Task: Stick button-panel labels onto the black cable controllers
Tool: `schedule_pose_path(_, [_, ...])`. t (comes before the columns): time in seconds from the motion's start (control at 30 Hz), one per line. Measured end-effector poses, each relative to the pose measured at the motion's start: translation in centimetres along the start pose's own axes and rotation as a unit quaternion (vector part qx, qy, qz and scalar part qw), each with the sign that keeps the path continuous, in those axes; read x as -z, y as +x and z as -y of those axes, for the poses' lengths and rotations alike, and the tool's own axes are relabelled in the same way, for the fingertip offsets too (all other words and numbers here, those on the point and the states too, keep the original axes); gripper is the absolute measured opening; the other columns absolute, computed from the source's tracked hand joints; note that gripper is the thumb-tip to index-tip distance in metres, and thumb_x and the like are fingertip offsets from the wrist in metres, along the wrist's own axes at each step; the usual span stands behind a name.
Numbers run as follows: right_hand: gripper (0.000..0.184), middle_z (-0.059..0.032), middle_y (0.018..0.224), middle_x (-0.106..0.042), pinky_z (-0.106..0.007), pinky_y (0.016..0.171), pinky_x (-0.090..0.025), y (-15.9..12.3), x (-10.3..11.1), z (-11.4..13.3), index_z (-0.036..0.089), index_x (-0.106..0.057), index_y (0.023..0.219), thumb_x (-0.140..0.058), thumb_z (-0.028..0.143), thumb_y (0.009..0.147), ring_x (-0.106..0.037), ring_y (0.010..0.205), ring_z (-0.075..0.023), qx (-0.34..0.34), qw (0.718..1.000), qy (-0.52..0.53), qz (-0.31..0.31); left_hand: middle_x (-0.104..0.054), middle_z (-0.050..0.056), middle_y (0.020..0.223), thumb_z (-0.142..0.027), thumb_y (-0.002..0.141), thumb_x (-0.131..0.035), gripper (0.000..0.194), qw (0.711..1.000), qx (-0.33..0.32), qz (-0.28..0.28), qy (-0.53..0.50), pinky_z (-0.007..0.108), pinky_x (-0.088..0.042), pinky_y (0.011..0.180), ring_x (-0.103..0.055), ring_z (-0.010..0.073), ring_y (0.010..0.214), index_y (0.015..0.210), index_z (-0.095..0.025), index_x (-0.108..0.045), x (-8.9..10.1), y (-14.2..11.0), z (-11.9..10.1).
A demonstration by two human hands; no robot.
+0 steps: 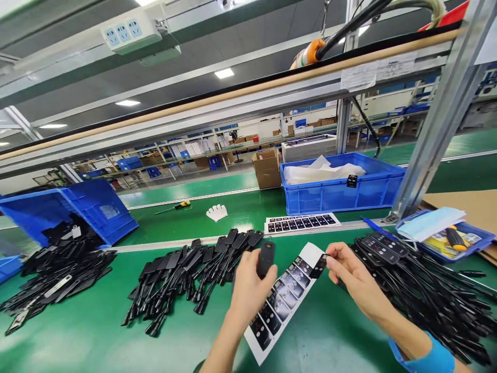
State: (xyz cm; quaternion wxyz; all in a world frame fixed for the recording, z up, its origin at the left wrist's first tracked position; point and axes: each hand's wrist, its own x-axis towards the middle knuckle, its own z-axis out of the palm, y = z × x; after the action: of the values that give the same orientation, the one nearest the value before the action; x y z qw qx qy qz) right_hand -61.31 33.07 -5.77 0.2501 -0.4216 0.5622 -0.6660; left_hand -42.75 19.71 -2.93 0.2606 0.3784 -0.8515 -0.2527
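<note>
My left hand is closed around a small black controller box, held upright between thumb and fingers. Below and to its right, a sheet of black labels slants across the bench, with bare white backing at its upper end. At that end my right hand pinches a black label between thumb and forefinger; whether the label is fully off the backing I cannot tell. Black controllers with short cables lie in rows left of my left hand. A heap of controllers with printed faces lies beyond my right hand.
A tipped blue bin spills more black parts at left. Behind are a screwdriver, a white glove, another label sheet and a blue crate. A small tray and metal post stand right.
</note>
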Motion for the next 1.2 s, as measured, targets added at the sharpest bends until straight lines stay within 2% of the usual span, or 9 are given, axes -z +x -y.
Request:
schedule_pose_path(0.03, [0.02, 0.0045, 0.08, -0.044, -0.021, 0.054, -0.038, -0.1, 0.0, 0.1, 0.025, -0.05, 0.092, -0.052, 0.044, 0.09, -0.041, 0.055, -0.0068, -0.008, 1.0, 0.009, 0.003, -0.054, 0.003, 0.087, -0.034, 0.082, -0.057, 0.029, 0.989, 0.02, 0.054, -0.138, 0.026, -0.047, 0.051, -0.055, 0.0127, 0.059, 0.105, -0.017, -0.052, -0.8, -0.6, -0.8])
schedule_pose_path(0.07, [0.02, 0.0048, 0.079, -0.044, -0.021, 0.053, -0.037, -0.2, -0.1, 0.2, 0.024, -0.05, 0.092, -0.052, 0.044, 0.09, -0.039, 0.054, -0.0065, -0.014, 1.0, 0.015, 0.006, -0.054, 0.001, 0.084, -0.037, 0.08, -0.059, 0.031, 0.955, 0.051, 0.113, -0.269, 0.023, -0.043, 0.044, -0.05, 0.0094, 0.051, 0.103, -0.017, -0.05, -1.7, -1.2, -1.5])
schedule_pose_path(0.13, [0.02, 0.005, 0.076, -0.044, -0.02, 0.048, -0.033, -0.5, -0.3, 0.1, 0.023, -0.05, 0.089, -0.052, 0.043, 0.09, -0.037, 0.052, -0.0067, -0.027, 0.999, 0.018, 0.013, -0.055, 0.0, 0.081, -0.039, 0.076, -0.066, 0.04, 0.868, 0.111, 0.181, -0.449, 0.021, -0.043, 0.043, -0.046, 0.0062, 0.048, 0.103, -0.016, -0.047, -3.9, -2.5, -2.3])
schedule_pose_path(0.2, [0.021, 0.0047, 0.073, -0.044, -0.02, 0.046, -0.031, -0.6, -0.5, -0.1, 0.022, -0.051, 0.085, -0.054, 0.043, 0.089, -0.037, 0.053, -0.0078, -0.035, 0.999, 0.004, 0.019, -0.058, 0.0, 0.08, -0.038, 0.072, -0.073, 0.049, 0.805, 0.149, 0.203, -0.538, 0.022, -0.049, 0.053, -0.054, 0.0078, 0.055, 0.107, -0.015, -0.047, -5.9, -3.6, -2.4])
schedule_pose_path(0.33, [0.02, 0.0023, 0.071, -0.051, -0.023, 0.058, -0.04, -1.1, -0.7, -0.5, 0.02, -0.056, 0.082, -0.057, 0.039, 0.086, -0.046, 0.065, -0.0123, -0.023, 0.998, -0.056, 0.019, -0.065, 0.004, 0.084, -0.03, 0.065, -0.081, 0.065, 0.748, 0.154, 0.226, -0.604, 0.028, -0.054, 0.07, -0.068, 0.0188, 0.075, 0.117, -0.016, -0.046, -7.6, -5.2, -1.8])
schedule_pose_path(0.43, [0.017, 0.001, 0.074, -0.054, -0.024, 0.063, -0.043, -1.5, -1.0, -0.3, 0.02, -0.058, 0.082, -0.056, 0.036, 0.087, -0.05, 0.07, -0.0141, -0.02, 0.996, -0.086, 0.031, -0.068, 0.01, 0.092, -0.027, 0.067, -0.081, 0.067, 0.733, 0.153, 0.253, -0.613, 0.03, -0.053, 0.075, -0.069, 0.0231, 0.085, 0.122, -0.016, -0.044, -7.3, -5.6, -1.7])
schedule_pose_path(0.63, [0.016, 0.0021, 0.07, -0.053, -0.023, 0.057, -0.043, -1.8, -1.5, -0.1, 0.019, -0.058, 0.081, -0.055, 0.034, 0.086, -0.05, 0.063, -0.0129, -0.042, 0.994, -0.091, 0.043, -0.067, 0.013, 0.101, -0.027, 0.069, -0.079, 0.069, 0.726, 0.178, 0.277, -0.604, 0.035, -0.053, 0.08, -0.067, 0.0285, 0.094, 0.126, -0.015, -0.042, -6.6, -5.8, -2.1])
schedule_pose_path(0.97, [0.014, 0.0022, 0.067, -0.053, -0.022, 0.055, -0.042, -2.2, -1.7, -0.2, 0.019, -0.059, 0.08, -0.054, 0.031, 0.086, -0.05, 0.061, -0.0126, -0.035, 0.991, -0.123, 0.032, -0.066, 0.016, 0.103, -0.032, 0.072, -0.076, 0.07, 0.725, 0.19, 0.282, -0.599, 0.039, -0.051, 0.084, -0.066, 0.0309, 0.097, 0.128, -0.013, -0.039, -6.5, -5.9, -2.4])
schedule_pose_path(1.2, [0.014, 0.0014, 0.068, -0.054, -0.023, 0.056, -0.043, -2.3, -1.6, -0.6, 0.019, -0.059, 0.081, -0.054, 0.031, 0.087, -0.051, 0.062, -0.0132, -0.033, 0.989, -0.139, 0.022, -0.067, 0.016, 0.102, -0.034, 0.073, -0.075, 0.071, 0.725, 0.172, 0.274, -0.608, 0.039, -0.052, 0.083, -0.067, 0.0292, 0.094, 0.131, -0.015, -0.038, -7.5, -6.3, -1.8])
